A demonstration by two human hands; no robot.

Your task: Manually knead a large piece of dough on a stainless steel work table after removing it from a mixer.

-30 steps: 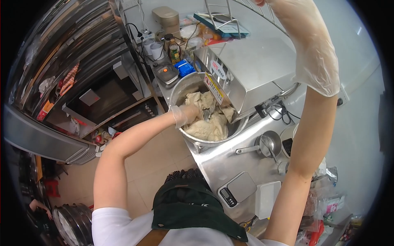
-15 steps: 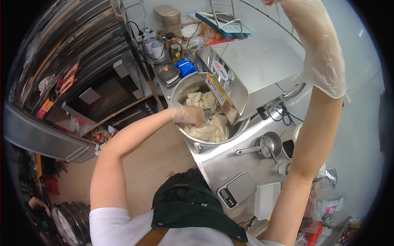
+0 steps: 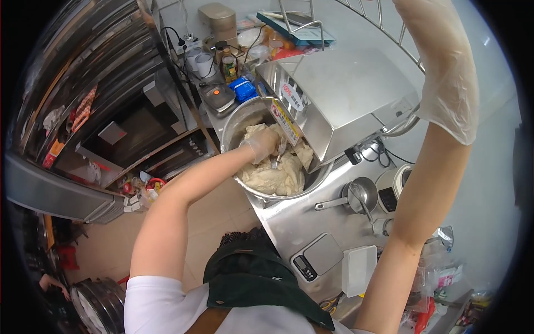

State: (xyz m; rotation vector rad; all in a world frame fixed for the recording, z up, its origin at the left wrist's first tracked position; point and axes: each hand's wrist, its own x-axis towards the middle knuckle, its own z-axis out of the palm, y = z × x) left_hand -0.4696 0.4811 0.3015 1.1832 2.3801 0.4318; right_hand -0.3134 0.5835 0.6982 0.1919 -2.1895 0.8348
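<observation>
1. Labels: the box-shaped metal mixer (image 3: 353,92) carries a white oval sticker (image 3: 292,96) with large red print. Below it, on the face towards the bowl, is a yellow and white warning label (image 3: 285,121) with a red round symbol.
2. At the far side of the counter (image 3: 283,222), a bottle (image 3: 229,67) has a green and yellow label; its small print is too tiny to make out. A bright blue packet (image 3: 242,88) lies nearer, beside the bowl.
3. Pale, lumpy dough (image 3: 272,178) sits inside the large round metal bowl (image 3: 239,122) at the centre. The mixer overhangs the bowl's right side and hides part of the dough.
4. The left hand (image 3: 267,142), in a clear glove, is inside the bowl with fingers curled against the dough; whether it grips any cannot be told.
5. The right hand (image 3: 420,16), in a long clear glove, reaches up at far right beside a curved wire frame (image 3: 381,24). Its fingers are cut off by the upper edge, so their state cannot be told.
6. Right of the bowl stands a metal saucepan (image 3: 361,195); nearer are a flat kitchen scale (image 3: 322,253) and a white tub (image 3: 359,271). A dark rack of trays and an oven (image 3: 133,133) fill the left side.
7. Compared with half a second ago, the left hand has moved farther into the bowl, uncovering the near lump of dough. The right hand's fingertips, visible then, are now out of sight.
</observation>
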